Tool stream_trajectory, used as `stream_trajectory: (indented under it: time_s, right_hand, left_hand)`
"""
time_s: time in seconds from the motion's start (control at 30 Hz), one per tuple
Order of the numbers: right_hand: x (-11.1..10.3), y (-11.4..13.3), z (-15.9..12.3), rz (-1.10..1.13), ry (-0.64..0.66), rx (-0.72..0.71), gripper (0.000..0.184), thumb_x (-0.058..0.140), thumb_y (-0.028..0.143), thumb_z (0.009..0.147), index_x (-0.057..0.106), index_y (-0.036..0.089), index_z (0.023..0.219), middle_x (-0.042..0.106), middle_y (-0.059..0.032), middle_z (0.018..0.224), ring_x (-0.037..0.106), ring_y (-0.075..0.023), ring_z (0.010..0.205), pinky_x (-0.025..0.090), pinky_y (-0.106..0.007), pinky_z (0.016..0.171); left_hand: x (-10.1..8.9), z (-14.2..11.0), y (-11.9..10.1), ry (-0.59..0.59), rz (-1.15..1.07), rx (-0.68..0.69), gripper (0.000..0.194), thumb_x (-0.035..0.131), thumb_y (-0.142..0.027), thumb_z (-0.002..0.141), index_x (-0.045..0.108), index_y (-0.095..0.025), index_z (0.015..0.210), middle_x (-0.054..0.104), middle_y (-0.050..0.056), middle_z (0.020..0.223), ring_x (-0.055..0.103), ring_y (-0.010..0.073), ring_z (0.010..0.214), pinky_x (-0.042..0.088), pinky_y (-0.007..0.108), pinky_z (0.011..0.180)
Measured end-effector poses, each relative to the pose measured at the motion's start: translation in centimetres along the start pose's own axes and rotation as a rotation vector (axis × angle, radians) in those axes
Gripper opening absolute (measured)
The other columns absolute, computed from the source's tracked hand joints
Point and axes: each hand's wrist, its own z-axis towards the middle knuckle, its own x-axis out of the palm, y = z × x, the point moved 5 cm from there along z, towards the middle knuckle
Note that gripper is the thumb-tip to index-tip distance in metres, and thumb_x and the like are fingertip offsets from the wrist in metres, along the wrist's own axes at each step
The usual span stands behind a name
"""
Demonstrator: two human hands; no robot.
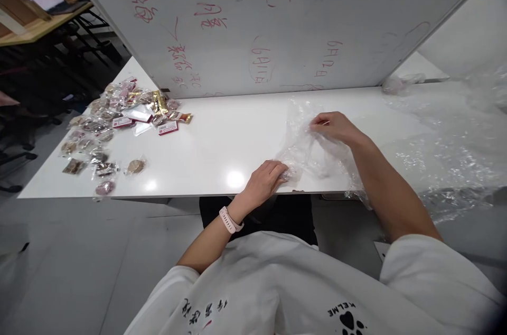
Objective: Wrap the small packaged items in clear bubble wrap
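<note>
A clear, crinkled plastic bag or sheet (312,158) lies loosely on the white table in front of me, partly hanging over the near edge. My left hand (266,179) presses its lower left end near the table's front edge, fingers curled onto the film. Pinched between the thumb and fingers of my right hand (332,126) is the upper part of the same plastic. Whether it is a bag or a flat sheet I cannot tell. A pale pink band sits on my left wrist.
Small wrapped packets (105,126) are heaped at the table's left end, with a single round packet (135,166) apart. More clear plastic film (439,150) spreads over the right side. A whiteboard (285,28) with red writing stands along the back edge of the table (206,155).
</note>
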Motion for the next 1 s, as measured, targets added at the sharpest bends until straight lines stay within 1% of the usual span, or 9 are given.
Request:
stream_trajectory:
  time_s: [0.1, 0.17, 0.27, 0.33, 0.43, 0.63, 0.8, 0.9, 1.0]
  right_hand:
    - [-2.9, -0.7, -5.0, -0.194, -0.182, -0.001, 0.024, 0.065, 0.042, 0.088, 0.07, 0.019, 0.086, 0.07, -0.0134, 0.095, 0.058, -0.0202, 0.074, 0.041, -0.037, 0.069]
    - [-2.1, -0.6, -8.1, -0.287, -0.024, -0.013, 0.036, 0.069, 0.056, 0.083, 0.071, 0.021, 0.088, 0.07, -0.0113, 0.083, 0.057, -0.0204, 0.064, 0.04, -0.035, 0.06]
    - [1.9, 0.7, -11.0, -0.163, 0.338, -0.127, 0.04, 0.069, 0.061, 0.081, 0.072, 0.022, 0.089, 0.068, -0.006, 0.074, 0.057, -0.0178, 0.06, 0.04, -0.032, 0.056]
    - [4.0, 1.9, -10.7, 0.015, 0.3, -0.189, 0.039, 0.063, 0.06, 0.085, 0.069, 0.021, 0.082, 0.066, -0.0035, 0.072, 0.056, -0.0156, 0.062, 0.041, -0.03, 0.058]
    - [6.3, 2.7, -7.6, 0.21, 0.058, -0.14, 0.034, 0.064, 0.052, 0.084, 0.066, 0.019, 0.077, 0.064, -0.0022, 0.071, 0.054, -0.0137, 0.061, 0.041, -0.028, 0.058]
    - [9.4, 2.8, -2.5, 0.098, -0.043, -0.123, 0.014, 0.071, 0.033, 0.072, 0.067, 0.019, 0.074, 0.065, -0.0007, 0.072, 0.057, -0.0148, 0.066, 0.042, -0.029, 0.064]
    - [7.3, 3.0, -5.0, 0.183, -0.03, -0.25, 0.039, 0.063, 0.032, 0.083, 0.065, 0.022, 0.12, 0.068, -0.0072, 0.114, 0.065, -0.0178, 0.086, 0.051, -0.032, 0.076]
    - [5.6, 3.2, -9.2, 0.239, 0.046, -0.301, 0.036, 0.051, 0.037, 0.096, 0.063, 0.027, 0.128, 0.064, -0.0065, 0.13, 0.064, -0.0213, 0.11, 0.052, -0.036, 0.093]
    - [5.8, 3.0, -13.3, 0.198, 0.115, -0.292, 0.039, 0.051, 0.042, 0.098, 0.057, 0.032, 0.135, 0.063, -0.0046, 0.134, 0.063, -0.0228, 0.116, 0.051, -0.039, 0.098]
  left_hand:
    - [0.1, 0.0, 0.1, 0.001, -0.019, -0.014, 0.027, 0.04, -0.037, 0.104, 0.053, -0.021, 0.121, 0.065, 0.011, 0.116, 0.061, 0.0228, 0.105, 0.055, 0.036, 0.085]
    - [0.2, -0.1, 0.1, 0.002, -0.025, -0.016, 0.027, 0.039, -0.037, 0.104, 0.052, -0.021, 0.121, 0.065, 0.011, 0.116, 0.06, 0.023, 0.104, 0.054, 0.036, 0.084]
    - [0.2, 0.0, 0.0, 0.003, -0.028, -0.001, 0.028, 0.039, -0.039, 0.104, 0.052, -0.02, 0.121, 0.065, 0.012, 0.116, 0.06, 0.0235, 0.104, 0.054, 0.038, 0.086]
    - [0.2, 0.0, -0.1, 0.007, -0.033, 0.023, 0.028, 0.04, -0.038, 0.104, 0.051, -0.02, 0.122, 0.064, 0.012, 0.115, 0.059, 0.0239, 0.105, 0.053, 0.039, 0.089]
    - [0.1, -0.1, -0.5, 0.039, -0.054, 0.071, 0.025, 0.041, -0.034, 0.104, 0.049, -0.019, 0.123, 0.063, 0.013, 0.116, 0.057, 0.0246, 0.111, 0.052, 0.042, 0.094]
    - [-0.1, 0.6, -0.8, 0.148, -0.1, 0.117, 0.023, 0.042, -0.033, 0.103, 0.051, -0.02, 0.12, 0.052, 0.017, 0.134, 0.048, 0.028, 0.129, 0.05, 0.045, 0.101]
    - [-0.3, 2.4, 0.0, 0.276, -0.229, 0.031, 0.027, 0.041, -0.038, 0.103, 0.054, -0.019, 0.116, 0.06, 0.012, 0.112, 0.058, 0.0232, 0.103, 0.051, 0.039, 0.09]
    - [-0.7, 3.7, 0.6, 0.319, -0.325, -0.059, 0.029, 0.041, -0.04, 0.103, 0.058, -0.019, 0.114, 0.055, 0.012, 0.118, 0.057, 0.0209, 0.099, 0.049, 0.037, 0.09]
    - [-0.8, 5.1, 1.1, 0.404, -0.38, -0.119, 0.033, 0.039, -0.042, 0.102, 0.062, -0.02, 0.107, 0.053, 0.01, 0.112, 0.055, 0.0209, 0.1, 0.048, 0.037, 0.09]
